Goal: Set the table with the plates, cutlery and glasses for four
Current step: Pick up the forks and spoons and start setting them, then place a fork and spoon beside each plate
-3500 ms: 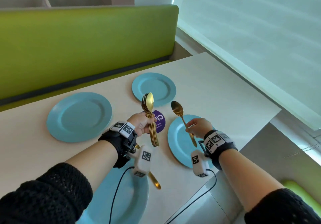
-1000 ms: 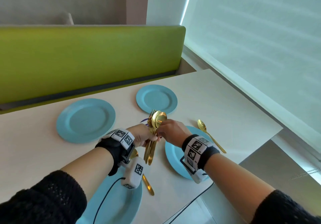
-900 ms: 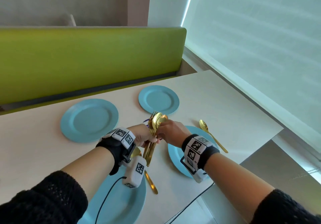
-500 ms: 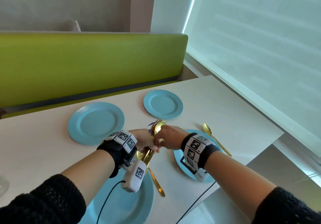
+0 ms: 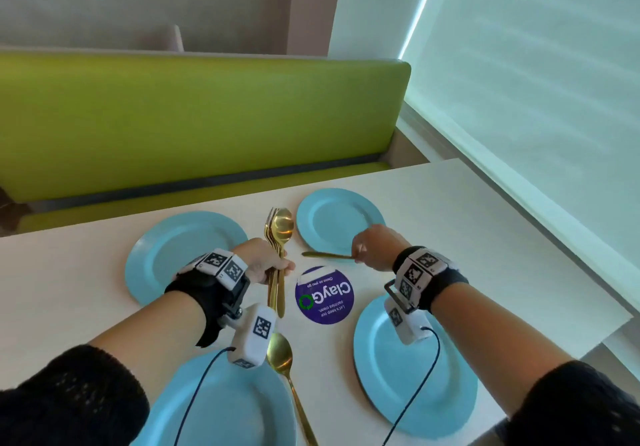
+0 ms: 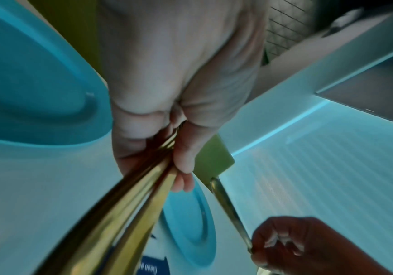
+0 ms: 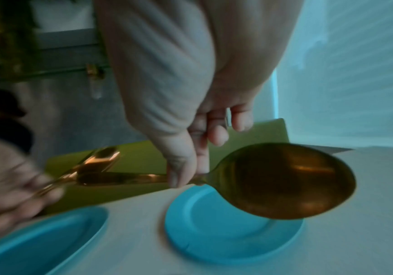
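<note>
Gold cutlery bundle (image 5: 277,255) gripped in my left hand (image 5: 263,262); my right hand (image 5: 372,248) pinches one spoon (image 7: 285,180) over the far-right plate (image 5: 337,220). Four blue plates laid; one spoon (image 5: 287,373) placed at the table's (image 5: 467,238) near edge; glasses unseen.

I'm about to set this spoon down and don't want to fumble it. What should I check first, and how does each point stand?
1. Right hand pinches a single spoon near its bowl: ok.
2. Left hand grips the cutlery bundle: ok.
3. Table bare to the right of the far right plate: ok.
4. Laid spoon beside the near left plate: ok.
5. Spoon beside the near right plate: cannot tell, the right arm covers that side.
6. Glasses set out: cannot tell, none in view.
</note>
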`<state>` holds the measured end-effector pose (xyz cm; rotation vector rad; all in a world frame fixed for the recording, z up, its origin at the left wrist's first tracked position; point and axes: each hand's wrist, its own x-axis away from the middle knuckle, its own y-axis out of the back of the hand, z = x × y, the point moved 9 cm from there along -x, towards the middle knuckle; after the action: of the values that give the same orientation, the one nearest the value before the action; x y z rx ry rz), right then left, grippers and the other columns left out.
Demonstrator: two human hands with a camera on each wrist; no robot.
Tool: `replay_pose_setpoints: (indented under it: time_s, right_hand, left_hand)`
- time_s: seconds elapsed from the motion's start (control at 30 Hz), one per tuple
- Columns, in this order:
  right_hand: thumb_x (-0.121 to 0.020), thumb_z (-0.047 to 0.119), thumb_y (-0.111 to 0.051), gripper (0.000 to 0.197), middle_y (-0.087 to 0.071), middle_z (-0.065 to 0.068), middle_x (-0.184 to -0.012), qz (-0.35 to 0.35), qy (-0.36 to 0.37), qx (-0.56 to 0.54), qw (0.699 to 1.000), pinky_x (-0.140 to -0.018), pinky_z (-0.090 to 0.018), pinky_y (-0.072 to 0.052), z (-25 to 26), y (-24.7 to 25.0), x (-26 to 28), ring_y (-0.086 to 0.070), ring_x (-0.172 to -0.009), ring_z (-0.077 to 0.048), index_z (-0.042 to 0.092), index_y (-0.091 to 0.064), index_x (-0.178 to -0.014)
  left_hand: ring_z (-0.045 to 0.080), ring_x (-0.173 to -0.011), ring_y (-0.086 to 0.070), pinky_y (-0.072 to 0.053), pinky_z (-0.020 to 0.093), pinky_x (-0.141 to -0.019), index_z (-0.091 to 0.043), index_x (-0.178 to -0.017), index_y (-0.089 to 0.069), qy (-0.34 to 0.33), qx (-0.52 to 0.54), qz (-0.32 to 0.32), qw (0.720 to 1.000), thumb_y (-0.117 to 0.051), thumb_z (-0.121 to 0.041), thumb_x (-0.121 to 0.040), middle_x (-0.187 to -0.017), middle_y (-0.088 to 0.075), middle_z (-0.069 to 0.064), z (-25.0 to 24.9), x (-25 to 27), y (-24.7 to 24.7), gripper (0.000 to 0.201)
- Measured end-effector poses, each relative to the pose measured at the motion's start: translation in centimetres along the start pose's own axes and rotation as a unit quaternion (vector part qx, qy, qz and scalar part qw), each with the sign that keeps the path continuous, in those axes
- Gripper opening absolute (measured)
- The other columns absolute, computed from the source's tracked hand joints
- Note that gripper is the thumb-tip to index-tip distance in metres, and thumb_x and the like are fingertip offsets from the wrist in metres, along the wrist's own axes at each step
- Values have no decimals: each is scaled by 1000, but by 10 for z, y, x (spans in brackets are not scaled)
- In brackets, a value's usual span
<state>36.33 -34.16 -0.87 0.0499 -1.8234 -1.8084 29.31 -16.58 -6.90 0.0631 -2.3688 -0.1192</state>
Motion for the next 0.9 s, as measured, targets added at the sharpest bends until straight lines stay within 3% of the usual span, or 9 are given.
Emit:
replay_pose_setpoints:
  time_s: [0.1,0.17,0.37,0.5,0.7,0.83,0.9]
  right_hand:
    - [-93,23,-53,25,-64,-7,-122,-32,-58,-34,997,-98,-31,-44,-38,21,-41,-56,-116,-25,15,-67,-113]
    - [-94,25,-50,32,-62,-10,-125,-51,-103,-42,992,-98,-31,-45,-65,29,-68,-56,-117,-27,10,-64,-118]
    - [-89,18,-51,29,-66,-13,-116,-44,-228,-73,970,-83,-26,-47,-136,14,-123,-62,-108,-28,3,-67,-108]
    - [-89,17,-52,26,-67,-16,-111,-15,-279,-86,956,-71,-26,-42,-166,-7,-142,-63,-104,-29,1,-66,-103]
    - [-89,21,-56,25,-68,-15,-108,-10,-311,-94,946,-69,-26,-40,-190,-24,-161,-63,-102,-28,2,-67,-101]
    - [-89,17,-55,17,-69,-14,-105,-5,-308,-92,947,-67,-25,-40,-193,-35,-172,-64,-99,-28,4,-66,-90]
    - [-89,15,-53,15,-69,-15,-105,-1,-307,-94,947,-68,-25,-40,-194,-40,-177,-62,-92,-29,5,-64,-88]
  left_hand:
    - [16,-67,-56,-47,29,-61,-6,-81,-48,18,52,-32,998,-46,5,-93,-77,-62,9,-12,-23,12,17]
    - [17,-66,-55,-46,30,-60,-7,-80,-47,27,79,-39,996,-45,6,-94,-77,-61,9,-18,-37,14,19]
    - [18,-70,-55,-46,31,-59,-5,-83,-49,49,141,-19,989,-45,4,-94,-80,-58,12,-23,-69,4,15]
    - [18,-70,-56,-46,31,-59,-5,-83,-48,72,160,-9,984,-42,6,-94,-81,-56,11,-20,-83,-1,17]
    - [18,-72,-57,-49,31,-67,-5,-85,-49,75,162,-27,984,-42,7,-94,-80,-58,12,-19,-101,6,17]
    - [19,-74,-57,-49,30,-66,-4,-88,-49,72,168,-36,983,-40,10,-93,-81,-58,13,-20,-109,8,17]
    - [19,-74,-57,-50,31,-68,-3,-87,-48,70,167,-40,983,-37,12,-92,-81,-58,14,-20,-113,9,20]
